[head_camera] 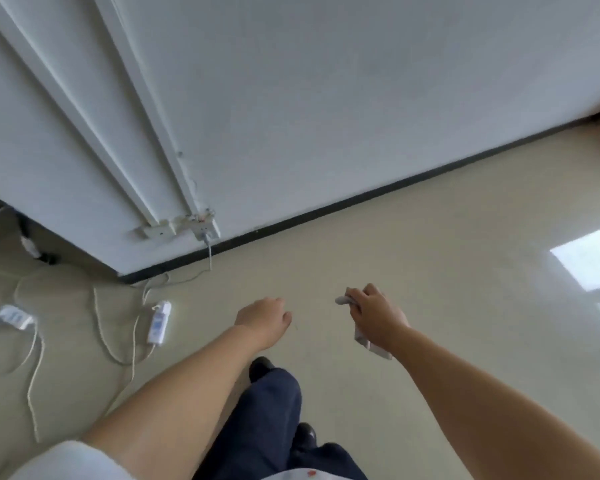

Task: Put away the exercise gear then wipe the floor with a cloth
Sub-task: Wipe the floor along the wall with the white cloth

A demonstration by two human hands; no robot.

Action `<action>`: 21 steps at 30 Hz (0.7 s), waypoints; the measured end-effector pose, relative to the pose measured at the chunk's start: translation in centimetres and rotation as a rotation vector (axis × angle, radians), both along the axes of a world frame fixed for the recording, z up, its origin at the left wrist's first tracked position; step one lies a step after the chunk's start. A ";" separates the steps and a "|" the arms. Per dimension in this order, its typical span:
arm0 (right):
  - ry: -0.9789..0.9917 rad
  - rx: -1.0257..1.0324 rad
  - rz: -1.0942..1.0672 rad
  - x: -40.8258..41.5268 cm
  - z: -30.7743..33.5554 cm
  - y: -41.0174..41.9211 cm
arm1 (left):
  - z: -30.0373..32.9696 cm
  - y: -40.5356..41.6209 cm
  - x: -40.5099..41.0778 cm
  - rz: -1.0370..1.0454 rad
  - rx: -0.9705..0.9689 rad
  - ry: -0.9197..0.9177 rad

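Head view: no exercise gear showed, so I judged that part done. My right hand [374,318] had its grip closed round the cloth [371,344], held above the floor [430,271]; left hand [262,320] loosely curled, empty. Wiping remained.

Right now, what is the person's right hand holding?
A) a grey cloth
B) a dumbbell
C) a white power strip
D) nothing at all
A: the right hand has its fingers curled round a grey cloth, which sticks out above and hangs below the fist.
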State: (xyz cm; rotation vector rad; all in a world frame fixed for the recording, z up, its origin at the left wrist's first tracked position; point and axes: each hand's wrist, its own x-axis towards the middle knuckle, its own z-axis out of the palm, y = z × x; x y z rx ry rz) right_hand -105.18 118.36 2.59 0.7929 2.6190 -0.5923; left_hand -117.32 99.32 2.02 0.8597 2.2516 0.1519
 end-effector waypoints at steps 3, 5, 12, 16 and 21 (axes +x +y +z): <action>0.002 -0.070 0.069 -4.7 -2.4 0.9 | -2.4 -0.4 -2.9 0.093 -0.053 -0.012; 0.014 -0.119 0.071 -8.0 -4.6 1.7 | -4.4 0.1 -5.4 0.137 -0.086 -0.017; -0.060 -0.193 0.268 -16.1 -16.1 5.9 | -15.0 4.2 -9.3 0.318 -0.095 -0.051; -0.074 -0.165 0.382 -20.2 -28.9 8.4 | -27.4 6.2 -10.0 0.394 -0.097 -0.072; -0.062 -0.125 0.425 -23.6 -44.7 7.5 | -43.2 5.9 -10.1 0.428 -0.159 -0.076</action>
